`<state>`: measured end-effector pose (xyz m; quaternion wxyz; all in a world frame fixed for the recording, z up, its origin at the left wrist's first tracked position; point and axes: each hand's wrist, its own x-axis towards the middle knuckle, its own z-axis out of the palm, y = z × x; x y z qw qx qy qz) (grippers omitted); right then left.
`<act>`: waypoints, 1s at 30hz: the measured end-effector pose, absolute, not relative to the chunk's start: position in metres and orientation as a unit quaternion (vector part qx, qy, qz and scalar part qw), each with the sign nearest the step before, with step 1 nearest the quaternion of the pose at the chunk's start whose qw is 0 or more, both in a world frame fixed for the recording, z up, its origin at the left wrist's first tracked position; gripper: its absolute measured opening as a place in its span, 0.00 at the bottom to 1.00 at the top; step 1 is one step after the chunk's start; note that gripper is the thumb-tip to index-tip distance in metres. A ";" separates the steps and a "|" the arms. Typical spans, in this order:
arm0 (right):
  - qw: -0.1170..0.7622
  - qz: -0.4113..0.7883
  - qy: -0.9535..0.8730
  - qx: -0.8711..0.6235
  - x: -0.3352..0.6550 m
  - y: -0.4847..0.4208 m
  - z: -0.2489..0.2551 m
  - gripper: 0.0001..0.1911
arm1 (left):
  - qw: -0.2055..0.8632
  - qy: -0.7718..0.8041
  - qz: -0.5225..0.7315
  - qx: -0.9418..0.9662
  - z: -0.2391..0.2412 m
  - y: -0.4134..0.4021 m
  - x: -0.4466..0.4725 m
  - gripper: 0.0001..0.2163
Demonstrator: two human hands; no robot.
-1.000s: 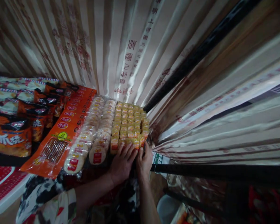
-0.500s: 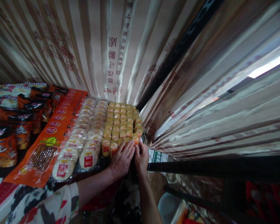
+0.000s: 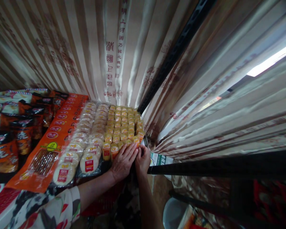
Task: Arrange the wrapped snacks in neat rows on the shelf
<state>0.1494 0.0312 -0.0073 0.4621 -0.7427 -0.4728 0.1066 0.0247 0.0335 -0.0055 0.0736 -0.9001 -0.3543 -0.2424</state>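
Rows of small yellow wrapped snacks (image 3: 124, 125) fill the right end of a shelf. My left hand (image 3: 122, 162) lies flat against the front row, fingers spread over the nearest packs. My right hand (image 3: 142, 159) sits beside it at the shelf's right front corner, fingers curled on the end pack of the front row. Whether it grips that pack is hard to tell. To the left lie two rows of round white rice crackers (image 3: 85, 143) in clear wrap.
A long orange snack packet (image 3: 50, 144) and dark orange bags (image 3: 4, 149) lie further left. Striped printed cloth (image 3: 114, 54) hangs behind and to the right. A black shelf rail (image 3: 216, 165) runs right of my hands. A white bucket (image 3: 173, 213) stands below.
The view has shifted slightly. Both hands stay at the front row of yellow snacks, with only small finger movements.
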 end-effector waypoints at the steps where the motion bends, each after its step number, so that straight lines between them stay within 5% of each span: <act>1: 0.458 0.107 -0.475 -0.743 0.149 0.031 -0.007 0.15 | 0.072 -0.352 -0.237 -0.903 -0.006 0.034 0.025 0.22; 8: 0.501 0.169 -0.454 -0.717 0.144 0.036 0.005 0.30 | 0.065 -0.345 -0.239 -0.905 -0.009 0.038 0.026 0.22; 17: 0.512 0.280 -0.485 -0.652 0.150 0.078 0.003 0.37 | 0.029 -0.335 -0.228 -0.914 -0.008 0.040 0.026 0.23; 30: 0.496 0.298 -0.517 -0.631 0.158 0.110 0.015 0.35 | 0.028 -0.331 -0.226 -0.915 -0.003 0.041 0.026 0.22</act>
